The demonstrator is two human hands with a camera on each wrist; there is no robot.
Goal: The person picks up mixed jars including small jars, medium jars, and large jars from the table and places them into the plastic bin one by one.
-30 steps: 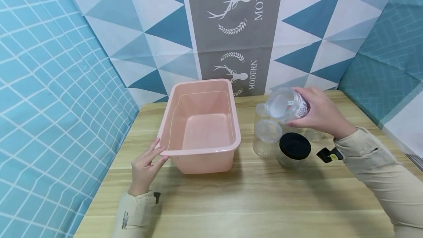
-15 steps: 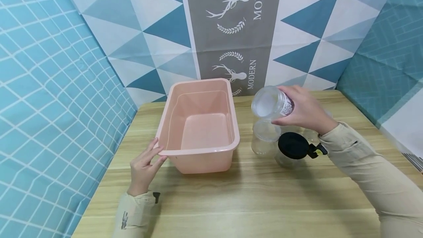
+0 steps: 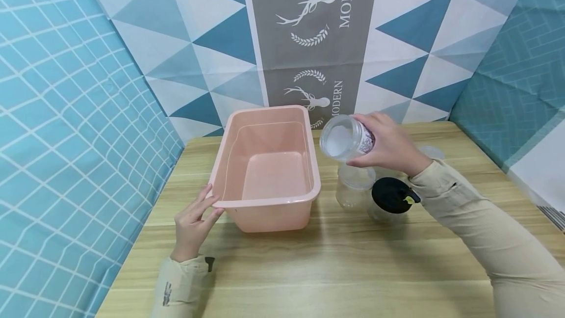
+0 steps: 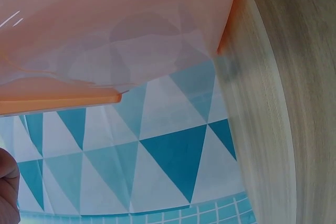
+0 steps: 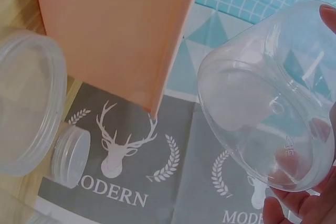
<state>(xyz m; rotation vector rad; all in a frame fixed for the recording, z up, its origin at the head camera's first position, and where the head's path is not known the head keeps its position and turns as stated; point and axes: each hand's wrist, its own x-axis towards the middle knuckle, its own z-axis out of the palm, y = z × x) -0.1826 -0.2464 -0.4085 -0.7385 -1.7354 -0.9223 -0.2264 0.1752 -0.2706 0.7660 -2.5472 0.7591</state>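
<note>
A pink plastic tub [image 3: 267, 199] stands empty on the wooden table [image 3: 326, 259]. My left hand [image 3: 193, 222] rests with straight fingers against the tub's near left corner. My right hand [image 3: 388, 144] grips a clear plastic jar [image 3: 346, 137] with a printed label, tipped on its side in the air just right of the tub's rim. In the right wrist view the clear jar [image 5: 265, 124] shows its base, with the tub's wall [image 5: 115, 30] to the left. The left wrist view shows only the tub's underside [image 4: 115, 30] and a fingertip.
Below the held jar stand a clear lidded jar [image 3: 354, 186] and a jar with a black lid [image 3: 390, 198]. Another clear jar [image 3: 430, 152] peeks out behind my right arm. Patterned cloth walls close in the table's far side and both sides.
My right hand has carried the clear jar leftward, from above the other jars to just beside the tub's right rim. The left hand has stayed at the tub's corner.
</note>
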